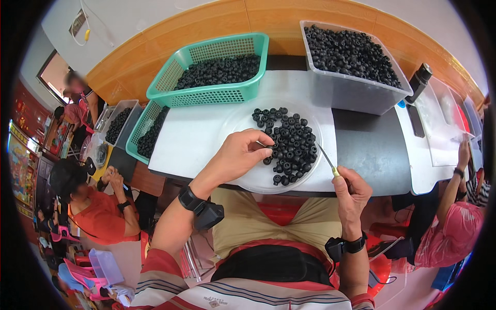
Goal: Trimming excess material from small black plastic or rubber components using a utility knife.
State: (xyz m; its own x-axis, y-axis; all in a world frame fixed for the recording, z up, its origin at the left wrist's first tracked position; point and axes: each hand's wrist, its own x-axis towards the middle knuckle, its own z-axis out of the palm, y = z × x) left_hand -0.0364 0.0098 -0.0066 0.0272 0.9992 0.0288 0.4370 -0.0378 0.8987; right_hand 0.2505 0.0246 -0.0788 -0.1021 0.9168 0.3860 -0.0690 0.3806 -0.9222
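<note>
Small round black parts with holes [293,143] lie in a loose heap on a shallow clear round tray [253,183]. My left hand [238,152] is at the heap's left edge, thumb and forefinger pinched on one small black part [272,148], mostly covered by the fingertips. In my right hand [354,192] is a slim knife [328,160] with a pale yellow handle. Its thin metal blade points up and left, its tip near the right side of the heap. Both of my wrists wear black straps with boxy devices.
Behind the tray stand a green basket [206,96] and a clear bin [356,93], both holding black parts. A smaller green basket [135,135] is at left. A phone [415,121] and a black bottle [419,82] lie right. People sit on both sides.
</note>
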